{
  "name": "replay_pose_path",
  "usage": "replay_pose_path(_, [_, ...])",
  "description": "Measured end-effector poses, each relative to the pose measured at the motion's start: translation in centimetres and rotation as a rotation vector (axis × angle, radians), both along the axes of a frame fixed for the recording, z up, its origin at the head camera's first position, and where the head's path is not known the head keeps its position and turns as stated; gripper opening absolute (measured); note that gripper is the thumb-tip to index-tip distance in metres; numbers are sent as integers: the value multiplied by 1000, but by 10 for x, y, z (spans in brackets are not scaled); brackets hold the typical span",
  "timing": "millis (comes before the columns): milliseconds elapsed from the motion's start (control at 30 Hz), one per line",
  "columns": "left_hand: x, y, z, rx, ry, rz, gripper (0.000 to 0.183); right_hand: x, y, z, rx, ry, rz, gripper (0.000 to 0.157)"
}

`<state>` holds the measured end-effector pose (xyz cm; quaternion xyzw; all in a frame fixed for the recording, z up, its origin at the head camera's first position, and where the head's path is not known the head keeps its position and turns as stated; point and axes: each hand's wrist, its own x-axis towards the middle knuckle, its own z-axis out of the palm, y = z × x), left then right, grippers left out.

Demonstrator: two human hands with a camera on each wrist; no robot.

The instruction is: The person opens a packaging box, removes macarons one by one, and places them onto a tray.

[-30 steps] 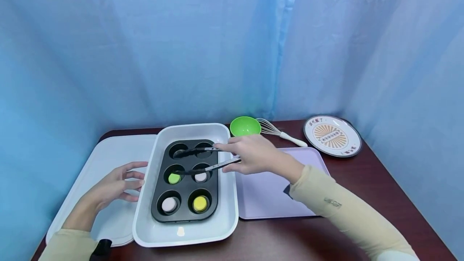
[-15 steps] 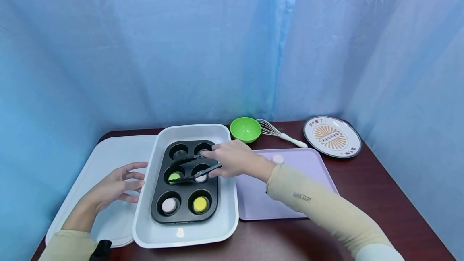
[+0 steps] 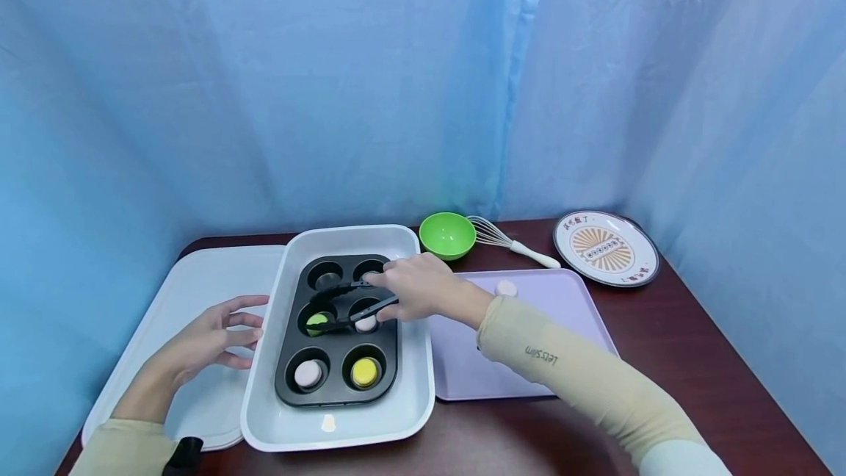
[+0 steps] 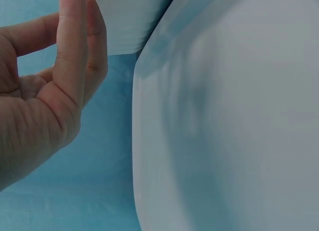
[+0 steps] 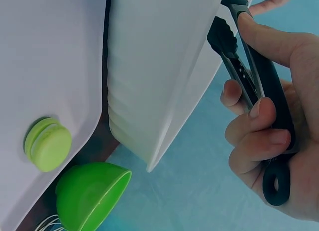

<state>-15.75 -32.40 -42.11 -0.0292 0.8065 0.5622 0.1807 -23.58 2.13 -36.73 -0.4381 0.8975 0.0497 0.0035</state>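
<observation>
In the head view my right hand [image 3: 419, 289] grips black tongs [image 3: 375, 308], fingers curled round the handles. Their spread tips reach into the middle-left cup of a dark muffin tin [image 3: 337, 388], by a green macaron [image 3: 316, 323]; whether they touch it I cannot tell. Other cups hold a pale pink macaron [image 3: 308, 374], a yellow macaron [image 3: 364, 372] and another pale macaron [image 3: 366, 324], partly behind the tongs. The tin lies inside a white basin [image 3: 330, 432]. My left hand [image 3: 208, 333] holds nothing, its fingers loosely bent beside the basin's left rim.
A lilac tray [image 3: 489, 366] stands right of the basin, bearing a pale macaron [image 3: 506, 289]; the right wrist view shows a green macaron [image 5: 49, 145] there. Behind are a green bowl [image 3: 447, 236], whisk [image 3: 534, 254] and plate [image 3: 606, 250]. A white board [image 3: 198, 278] lies left.
My right hand has moved left with the tongs, bringing their tips lower and closer together by the green macaron. The tray's pale macaron has come into view. My left hand stays put.
</observation>
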Motion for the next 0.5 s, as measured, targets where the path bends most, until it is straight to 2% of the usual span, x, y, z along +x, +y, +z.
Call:
replay_pose_path(267, [0,1,0,-3,-1,2,72,3,-1,4,-19,-28,-19,66])
replay_pose_path(500, [1,1,1,3,0,-1,72,7,-7,11,18,-73,-24,67])
